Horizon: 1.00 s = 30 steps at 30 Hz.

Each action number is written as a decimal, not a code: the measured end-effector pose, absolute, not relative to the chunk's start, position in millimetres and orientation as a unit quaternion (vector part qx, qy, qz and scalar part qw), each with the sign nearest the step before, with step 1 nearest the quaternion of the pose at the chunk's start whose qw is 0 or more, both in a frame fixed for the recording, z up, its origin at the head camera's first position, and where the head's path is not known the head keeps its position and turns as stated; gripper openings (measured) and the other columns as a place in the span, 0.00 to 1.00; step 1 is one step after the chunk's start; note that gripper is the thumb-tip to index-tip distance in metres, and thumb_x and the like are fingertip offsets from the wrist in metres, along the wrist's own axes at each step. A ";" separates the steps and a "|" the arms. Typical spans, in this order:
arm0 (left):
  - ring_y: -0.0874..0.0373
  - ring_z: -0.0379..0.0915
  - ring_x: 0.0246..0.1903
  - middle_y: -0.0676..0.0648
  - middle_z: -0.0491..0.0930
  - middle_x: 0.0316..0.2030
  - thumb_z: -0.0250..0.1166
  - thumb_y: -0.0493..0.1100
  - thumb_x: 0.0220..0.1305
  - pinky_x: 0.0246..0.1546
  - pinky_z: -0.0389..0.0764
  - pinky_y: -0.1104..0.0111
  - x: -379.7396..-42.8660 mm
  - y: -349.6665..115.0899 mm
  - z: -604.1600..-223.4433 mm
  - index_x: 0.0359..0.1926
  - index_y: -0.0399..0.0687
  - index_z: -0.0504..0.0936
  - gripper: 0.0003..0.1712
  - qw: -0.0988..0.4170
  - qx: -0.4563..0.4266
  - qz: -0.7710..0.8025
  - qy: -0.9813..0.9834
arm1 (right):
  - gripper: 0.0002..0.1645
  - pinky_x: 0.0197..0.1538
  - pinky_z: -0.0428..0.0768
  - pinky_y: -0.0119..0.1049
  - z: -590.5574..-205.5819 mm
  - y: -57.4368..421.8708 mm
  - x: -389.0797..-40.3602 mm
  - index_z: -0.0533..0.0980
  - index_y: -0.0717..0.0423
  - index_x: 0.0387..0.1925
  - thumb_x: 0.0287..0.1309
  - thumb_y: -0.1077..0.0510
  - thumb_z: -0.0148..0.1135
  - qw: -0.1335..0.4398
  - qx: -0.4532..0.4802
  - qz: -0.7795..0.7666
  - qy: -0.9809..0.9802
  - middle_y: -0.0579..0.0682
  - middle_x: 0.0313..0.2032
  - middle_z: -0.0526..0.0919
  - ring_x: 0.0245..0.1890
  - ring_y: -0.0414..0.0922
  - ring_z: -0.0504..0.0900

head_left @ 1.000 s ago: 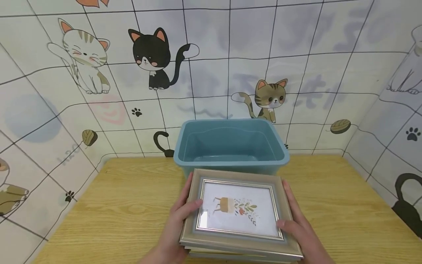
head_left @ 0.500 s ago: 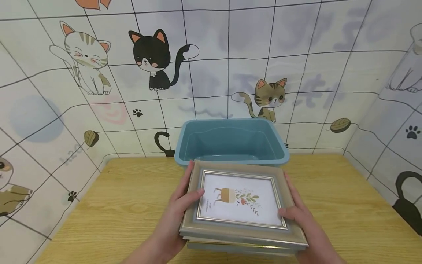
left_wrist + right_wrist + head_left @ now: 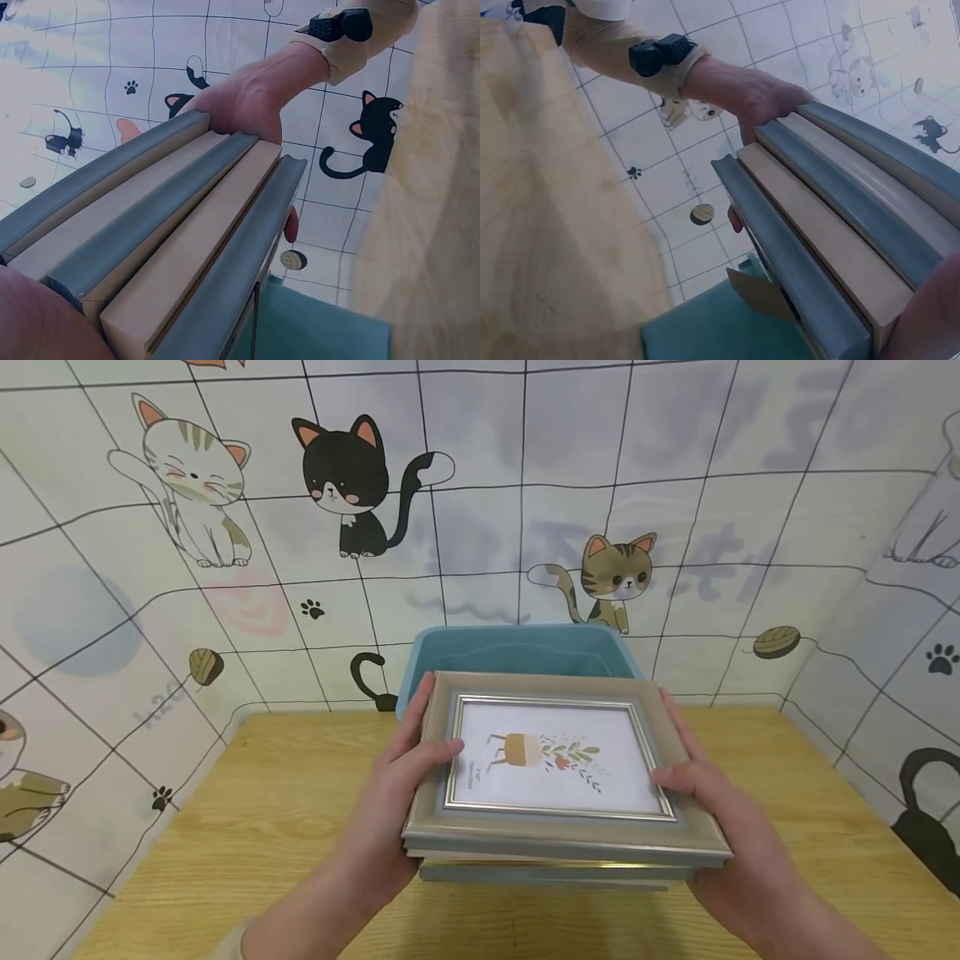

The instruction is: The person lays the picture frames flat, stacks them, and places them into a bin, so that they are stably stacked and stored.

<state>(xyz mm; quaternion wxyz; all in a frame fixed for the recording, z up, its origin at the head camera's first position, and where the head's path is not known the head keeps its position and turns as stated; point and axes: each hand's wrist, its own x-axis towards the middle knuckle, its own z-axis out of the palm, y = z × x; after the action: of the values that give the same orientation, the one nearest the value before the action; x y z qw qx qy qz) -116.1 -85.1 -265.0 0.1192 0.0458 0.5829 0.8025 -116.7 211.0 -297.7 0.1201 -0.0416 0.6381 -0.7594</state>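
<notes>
A stack of several picture frames is held level above the table, between my two hands. The top frame has a beige border, a silver inner edge and a print of a potted plant lying sideways. My left hand grips the stack's left side, thumb on the top frame, and my right hand grips the right side likewise. Bluish-grey and beige frame edges show layered in the left wrist view. Beyond the stack, a blue-green plastic bin stands partly hidden by it. A brown flap sticks out from the stack's underside.
The wood-grain table lies beneath the stack and bin. Behind and at both sides rises a white wall covering with grid lines and cartoon cats, close behind the bin.
Both hands have raised the stack and moved it forward, away from me. It now covers the bin's near rim and much of its opening. The bin has stayed put.
</notes>
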 end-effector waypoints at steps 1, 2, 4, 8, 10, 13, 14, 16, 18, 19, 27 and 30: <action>0.46 0.64 0.67 0.56 0.52 0.76 0.59 0.44 0.70 0.53 0.75 0.60 -116.6 -85.1 -261.2 0.76 0.90 0.54 0.43 0.117 0.047 0.802 0.583 | 0.49 0.55 0.74 0.40 -294.8 210.8 -116.5 0.37 0.07 0.76 0.72 0.59 0.41 0.117 -0.053 -0.763 0.633 0.49 0.78 0.33 0.65 0.53 0.57; 0.46 0.63 0.67 0.56 0.52 0.76 0.59 0.44 0.69 0.54 0.75 0.60 -117.2 -85.1 -257.4 0.76 0.90 0.55 0.43 0.114 0.049 0.802 0.584 | 0.47 0.56 0.74 0.41 -292.0 210.9 -114.3 0.40 0.06 0.75 0.74 0.58 0.40 0.117 -0.063 -0.769 0.625 0.47 0.78 0.33 0.66 0.53 0.55; 0.46 0.63 0.67 0.57 0.53 0.75 0.59 0.44 0.69 0.54 0.75 0.60 -118.4 -85.4 -250.2 0.75 0.91 0.55 0.43 0.111 0.050 0.801 0.586 | 0.43 0.57 0.73 0.41 -286.4 210.2 -111.5 0.44 0.05 0.75 0.76 0.57 0.39 0.118 -0.074 -0.780 0.610 0.43 0.78 0.34 0.68 0.54 0.54; 0.47 0.62 0.67 0.58 0.54 0.74 0.60 0.44 0.67 0.55 0.73 0.58 -121.7 -86.7 -237.6 0.74 0.93 0.56 0.45 0.107 0.057 0.794 0.596 | 0.42 0.56 0.73 0.41 -274.1 208.4 -113.9 0.46 0.05 0.74 0.76 0.56 0.40 0.115 -0.081 -0.782 0.608 0.43 0.78 0.34 0.67 0.53 0.54; 0.47 0.61 0.67 0.59 0.54 0.74 0.60 0.44 0.66 0.55 0.73 0.56 -125.0 -87.6 -232.3 0.74 0.93 0.55 0.45 0.107 0.063 0.789 0.602 | 0.42 0.55 0.73 0.42 -268.8 207.3 -116.3 0.47 0.06 0.75 0.77 0.56 0.40 0.117 -0.084 -0.783 0.606 0.42 0.78 0.34 0.67 0.53 0.55; 0.47 0.61 0.68 0.61 0.54 0.74 0.61 0.43 0.66 0.57 0.72 0.55 -130.4 -89.1 -226.5 0.76 0.91 0.53 0.47 0.109 0.072 0.785 0.606 | 0.41 0.54 0.74 0.43 -261.5 206.2 -120.4 0.48 0.07 0.75 0.77 0.56 0.41 0.115 -0.084 -0.784 0.605 0.44 0.78 0.37 0.65 0.53 0.61; 0.48 0.60 0.68 0.61 0.54 0.74 0.61 0.42 0.66 0.57 0.71 0.55 -131.7 -89.7 -225.2 0.76 0.90 0.52 0.48 0.109 0.075 0.783 0.607 | 0.41 0.54 0.74 0.43 -259.6 205.9 -121.2 0.47 0.07 0.75 0.77 0.56 0.41 0.115 -0.087 -0.783 0.605 0.44 0.78 0.37 0.65 0.52 0.61; 0.48 0.59 0.69 0.60 0.53 0.74 0.61 0.42 0.65 0.58 0.71 0.54 -132.9 -90.9 -223.3 0.77 0.89 0.52 0.49 0.110 0.082 0.782 0.608 | 0.41 0.54 0.75 0.44 -256.0 205.5 -122.9 0.47 0.08 0.76 0.77 0.56 0.41 0.114 -0.095 -0.782 0.605 0.44 0.78 0.38 0.65 0.53 0.63; 0.47 0.57 0.69 0.58 0.52 0.75 0.60 0.41 0.65 0.59 0.70 0.54 -132.8 -91.9 -221.8 0.77 0.89 0.51 0.49 0.111 0.088 0.782 0.607 | 0.41 0.56 0.74 0.44 -253.5 204.8 -123.1 0.47 0.09 0.76 0.77 0.57 0.41 0.112 -0.102 -0.783 0.604 0.44 0.78 0.39 0.66 0.53 0.61; 0.48 0.56 0.70 0.58 0.52 0.75 0.60 0.41 0.65 0.59 0.70 0.53 -132.3 -92.4 -220.6 0.77 0.89 0.51 0.49 0.110 0.088 0.781 0.608 | 0.41 0.56 0.74 0.44 -252.5 204.4 -123.1 0.47 0.10 0.76 0.77 0.57 0.41 0.111 -0.104 -0.784 0.602 0.44 0.78 0.39 0.67 0.53 0.60; 0.48 0.59 0.69 0.60 0.54 0.73 0.58 0.40 0.66 0.58 0.71 0.53 -127.4 -92.6 -209.0 0.75 0.92 0.53 0.48 0.101 0.084 0.791 0.598 | 0.40 0.53 0.77 0.45 -244.4 207.0 -125.3 0.49 0.08 0.75 0.78 0.56 0.41 0.109 -0.111 -0.785 0.599 0.45 0.78 0.39 0.65 0.53 0.65; 0.49 0.60 0.69 0.62 0.54 0.73 0.57 0.38 0.66 0.58 0.71 0.53 -126.4 -92.3 -205.4 0.76 0.91 0.52 0.49 0.095 0.083 0.795 0.594 | 0.40 0.52 0.78 0.45 -239.7 207.9 -126.8 0.50 0.07 0.74 0.78 0.56 0.41 0.114 -0.113 -0.787 0.595 0.46 0.78 0.40 0.64 0.52 0.67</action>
<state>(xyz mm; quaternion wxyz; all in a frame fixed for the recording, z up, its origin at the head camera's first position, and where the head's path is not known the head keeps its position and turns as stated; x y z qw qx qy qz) -126.4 -92.3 -205.4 0.0949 0.0832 0.5938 0.7946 -126.8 207.9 -239.7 0.1144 -0.1132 0.5951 -0.7874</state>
